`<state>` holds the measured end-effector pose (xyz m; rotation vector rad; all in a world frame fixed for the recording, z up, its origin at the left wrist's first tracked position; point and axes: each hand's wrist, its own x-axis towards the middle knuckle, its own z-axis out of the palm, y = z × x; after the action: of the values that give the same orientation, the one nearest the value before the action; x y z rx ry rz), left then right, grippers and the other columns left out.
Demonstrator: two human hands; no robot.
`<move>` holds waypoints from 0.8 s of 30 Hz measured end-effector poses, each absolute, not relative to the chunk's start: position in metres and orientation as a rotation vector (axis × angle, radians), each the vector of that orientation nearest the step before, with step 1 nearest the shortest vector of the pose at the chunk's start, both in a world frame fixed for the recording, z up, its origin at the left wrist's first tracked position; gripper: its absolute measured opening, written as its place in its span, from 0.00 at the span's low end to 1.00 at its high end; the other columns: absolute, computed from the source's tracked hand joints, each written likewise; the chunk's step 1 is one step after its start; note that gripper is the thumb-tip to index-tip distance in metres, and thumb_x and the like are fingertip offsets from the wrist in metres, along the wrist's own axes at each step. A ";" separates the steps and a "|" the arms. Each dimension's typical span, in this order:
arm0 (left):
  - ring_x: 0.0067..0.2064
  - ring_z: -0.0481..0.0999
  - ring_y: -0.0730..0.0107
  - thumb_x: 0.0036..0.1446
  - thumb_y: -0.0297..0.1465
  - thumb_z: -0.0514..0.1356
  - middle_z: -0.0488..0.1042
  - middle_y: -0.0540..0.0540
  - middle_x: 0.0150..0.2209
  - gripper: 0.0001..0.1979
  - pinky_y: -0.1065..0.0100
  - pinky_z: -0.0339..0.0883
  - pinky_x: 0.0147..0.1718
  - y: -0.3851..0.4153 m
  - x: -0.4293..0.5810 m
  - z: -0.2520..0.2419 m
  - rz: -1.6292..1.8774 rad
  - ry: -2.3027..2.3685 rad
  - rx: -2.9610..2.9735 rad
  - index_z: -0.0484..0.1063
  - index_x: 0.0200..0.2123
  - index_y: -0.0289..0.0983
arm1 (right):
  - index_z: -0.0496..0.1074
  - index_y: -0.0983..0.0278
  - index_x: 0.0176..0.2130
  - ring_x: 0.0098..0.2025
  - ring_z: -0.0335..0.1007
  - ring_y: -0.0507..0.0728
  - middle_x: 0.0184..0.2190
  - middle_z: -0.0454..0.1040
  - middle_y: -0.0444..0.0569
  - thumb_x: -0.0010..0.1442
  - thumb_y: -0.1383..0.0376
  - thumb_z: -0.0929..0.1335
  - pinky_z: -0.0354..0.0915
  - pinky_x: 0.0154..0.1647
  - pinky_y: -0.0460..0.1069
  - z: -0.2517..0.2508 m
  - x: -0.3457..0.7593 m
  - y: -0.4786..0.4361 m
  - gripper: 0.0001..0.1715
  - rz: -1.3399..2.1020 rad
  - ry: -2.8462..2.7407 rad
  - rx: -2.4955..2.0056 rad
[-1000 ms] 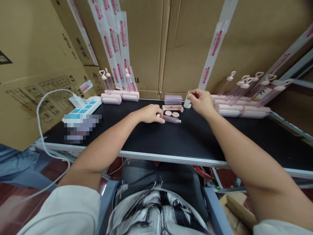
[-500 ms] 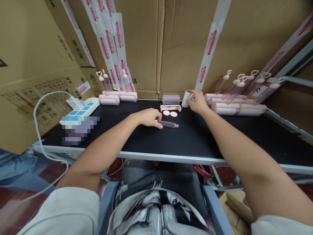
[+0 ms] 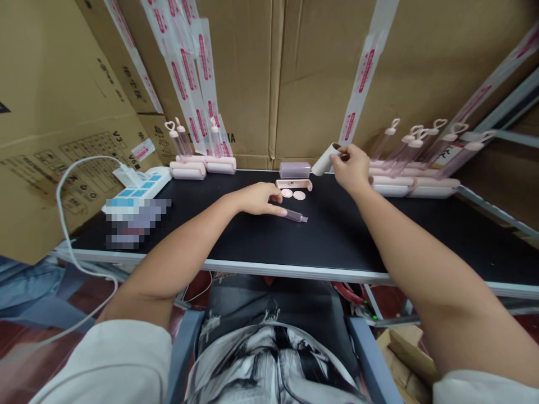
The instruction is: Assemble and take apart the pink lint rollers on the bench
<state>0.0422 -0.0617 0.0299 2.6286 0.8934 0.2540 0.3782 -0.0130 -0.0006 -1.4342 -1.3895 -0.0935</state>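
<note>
My right hand (image 3: 352, 169) pinches a white hollow roll (image 3: 325, 160) by its upper end, tilted and lifted at the back of the table. My left hand (image 3: 261, 198) is low over the black tabletop, with thumb and fingers apart. Its thumb overlaps the left end of a translucent purple tube (image 3: 295, 216) that lies flat; whether they touch I cannot tell. Just beyond are two small pale pink discs (image 3: 298, 195), a pink open holder (image 3: 293, 184) and a translucent purple cover (image 3: 295, 169).
At the back right stand several pink cylinders (image 3: 433, 187) with clear tubes topped by heart-shaped loops (image 3: 415, 143). More pink cylinders (image 3: 187, 170) are at the back left. A white power strip (image 3: 143, 189) with a cable lies left. Cardboard walls (image 3: 320, 73) enclose the back.
My right hand has lifted the white roll and tipped its top to the right. My left hand's fingers have spread, and its thumb has shifted right over the tube.
</note>
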 end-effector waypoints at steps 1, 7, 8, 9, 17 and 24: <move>0.44 0.80 0.61 0.61 0.51 0.68 0.82 0.44 0.44 0.22 0.64 0.67 0.44 -0.061 0.043 0.029 0.340 0.904 2.621 0.80 0.44 0.37 | 0.75 0.60 0.40 0.41 0.77 0.63 0.39 0.80 0.54 0.63 0.57 0.72 0.75 0.53 0.62 0.004 0.373 -0.018 0.10 -0.071 -1.377 -1.377; 0.44 0.81 0.62 0.55 0.51 0.75 0.83 0.38 0.54 0.41 0.61 0.72 0.47 -0.054 0.047 0.023 0.971 0.951 2.335 0.69 0.65 0.37 | 0.74 0.59 0.37 0.27 0.73 0.55 0.26 0.74 0.44 0.61 0.44 0.78 0.70 0.26 0.49 0.013 0.317 -0.055 0.24 0.510 -1.304 -1.030; 0.44 0.81 0.62 0.54 0.50 0.76 0.83 0.38 0.54 0.44 0.61 0.73 0.47 -0.053 0.048 0.021 1.016 0.902 2.299 0.67 0.67 0.38 | 0.74 0.59 0.36 0.25 0.72 0.54 0.24 0.73 0.43 0.59 0.43 0.80 0.69 0.24 0.48 0.012 0.307 -0.061 0.26 0.585 -1.299 -0.998; 0.44 0.82 0.62 0.53 0.49 0.77 0.83 0.38 0.53 0.44 0.60 0.73 0.47 -0.052 0.048 0.020 1.050 0.857 2.278 0.67 0.67 0.39 | 0.74 0.59 0.35 0.23 0.71 0.53 0.23 0.73 0.42 0.58 0.42 0.81 0.69 0.23 0.47 0.011 0.300 -0.066 0.27 0.647 -1.302 -0.976; 0.38 0.78 0.67 0.52 0.33 0.73 0.79 0.50 0.39 0.32 0.63 0.69 0.43 -0.037 0.050 0.015 1.326 0.945 2.004 0.67 0.57 0.39 | 0.76 0.61 0.55 0.26 0.76 0.54 0.37 0.85 0.47 0.68 0.55 0.73 0.70 0.28 0.49 0.009 0.304 -0.069 0.20 0.586 -1.592 -1.239; 0.33 0.73 0.69 0.53 0.35 0.74 0.72 0.55 0.33 0.33 0.65 0.65 0.37 -0.024 0.047 0.013 1.463 0.948 1.843 0.63 0.58 0.42 | 0.80 0.64 0.63 0.56 0.83 0.69 0.57 0.85 0.60 0.65 0.58 0.77 0.72 0.56 0.56 0.005 0.303 -0.072 0.29 0.200 -2.172 -1.742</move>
<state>0.0470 -0.0244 0.0128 1.8426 0.9485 1.4629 0.3029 -0.0719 0.0046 -1.7419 -2.1718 0.1997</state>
